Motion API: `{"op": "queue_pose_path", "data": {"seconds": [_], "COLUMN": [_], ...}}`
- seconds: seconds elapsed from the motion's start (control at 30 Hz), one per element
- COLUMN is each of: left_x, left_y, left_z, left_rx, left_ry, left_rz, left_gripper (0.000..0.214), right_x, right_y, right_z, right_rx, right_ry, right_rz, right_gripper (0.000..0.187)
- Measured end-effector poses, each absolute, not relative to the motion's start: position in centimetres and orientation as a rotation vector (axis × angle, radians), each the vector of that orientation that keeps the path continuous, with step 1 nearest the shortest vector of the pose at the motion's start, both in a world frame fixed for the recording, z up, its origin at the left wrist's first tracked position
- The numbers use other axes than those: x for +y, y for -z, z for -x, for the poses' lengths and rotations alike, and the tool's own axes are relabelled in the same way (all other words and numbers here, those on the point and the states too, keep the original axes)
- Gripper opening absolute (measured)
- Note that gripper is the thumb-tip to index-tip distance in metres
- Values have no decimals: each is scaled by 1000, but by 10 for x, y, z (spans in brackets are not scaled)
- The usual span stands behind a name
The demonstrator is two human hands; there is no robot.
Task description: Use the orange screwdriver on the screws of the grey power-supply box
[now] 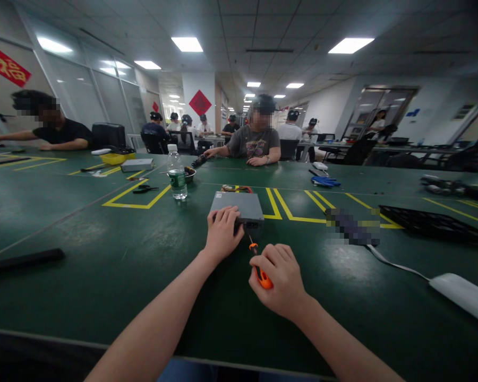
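Observation:
A grey metal box with coloured wires at its far end lies on the green table in front of me. My left hand rests on its near left corner, fingers curled over the edge. My right hand is closed round an orange-handled screwdriver, whose thin shaft points at the box's near face.
A water bottle and small bowl stand left of the box, with scissors nearby. A black tray and a white device with a cable lie on the right. Blue gloves sit further back. Other people sit across the table.

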State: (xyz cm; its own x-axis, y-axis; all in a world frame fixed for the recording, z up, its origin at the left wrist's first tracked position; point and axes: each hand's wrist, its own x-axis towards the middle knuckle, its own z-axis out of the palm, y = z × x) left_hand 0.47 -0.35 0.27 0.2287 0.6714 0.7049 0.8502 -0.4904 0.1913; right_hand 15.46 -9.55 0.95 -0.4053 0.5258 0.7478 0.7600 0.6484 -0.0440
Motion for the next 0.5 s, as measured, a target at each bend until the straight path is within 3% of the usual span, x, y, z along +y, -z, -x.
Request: {"op": "queue_pose_path", "data": {"seconds": [0.23, 0.5], "left_x": [-4, -2], "left_y": [-4, -2], "left_z": [-5, -4], "left_rx": [-1445, -1428], "left_ry": [1095, 1108], "left_rz": [2266, 2253], "left_gripper": [24, 24], "right_x": [-95, -95], "right_y": [-11, -10], "right_z": [-155, -155], "right_rx": [-2026, -2113], "right_ry": [329, 362], "right_rz": [1072, 960], "right_gripper": [18, 8]}}
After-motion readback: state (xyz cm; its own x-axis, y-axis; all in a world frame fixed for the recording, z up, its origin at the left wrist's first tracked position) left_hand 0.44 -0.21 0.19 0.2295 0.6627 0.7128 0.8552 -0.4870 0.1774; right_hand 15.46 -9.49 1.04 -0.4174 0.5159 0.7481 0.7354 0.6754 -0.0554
